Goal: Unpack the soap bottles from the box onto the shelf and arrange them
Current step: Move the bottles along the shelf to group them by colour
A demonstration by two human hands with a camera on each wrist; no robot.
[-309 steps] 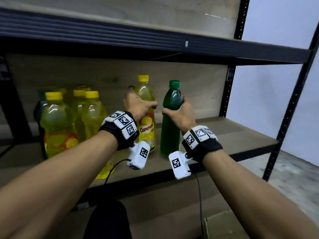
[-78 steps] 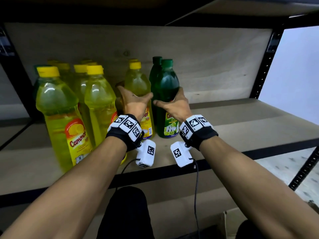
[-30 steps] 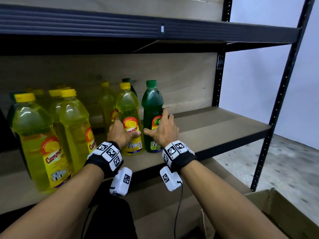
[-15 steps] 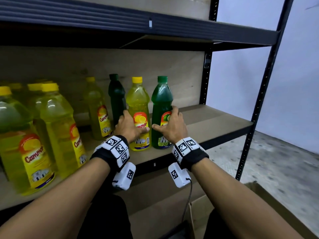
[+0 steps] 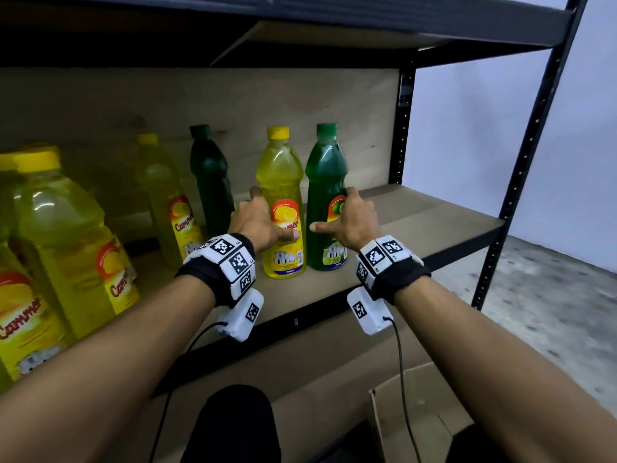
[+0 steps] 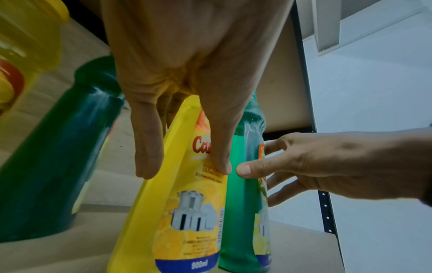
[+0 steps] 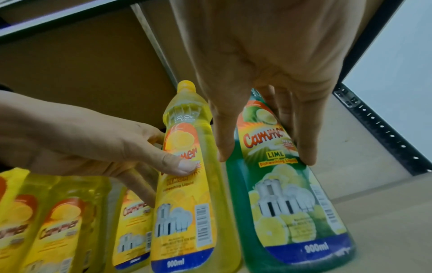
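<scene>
Two soap bottles stand upright, side by side, near the shelf's (image 5: pixel 417 222) front edge: the left hand (image 5: pixel 257 225) curls fingers and thumb around the yellow bottle (image 5: pixel 282 182), the right hand (image 5: pixel 350 220) around the green bottle (image 5: pixel 325 168), above an open box (image 5: pixel 417 412).

**Surroundings, non-task items**

Pale wall (image 5: pixel 467 145) right of the rack. Grey speckled concrete floor (image 5: pixel 551 312) below it. White wrist-band units with black square markers (image 5: pixel 233 259), thin black cables (image 5: pixel 405 396) hanging down from them.
</scene>
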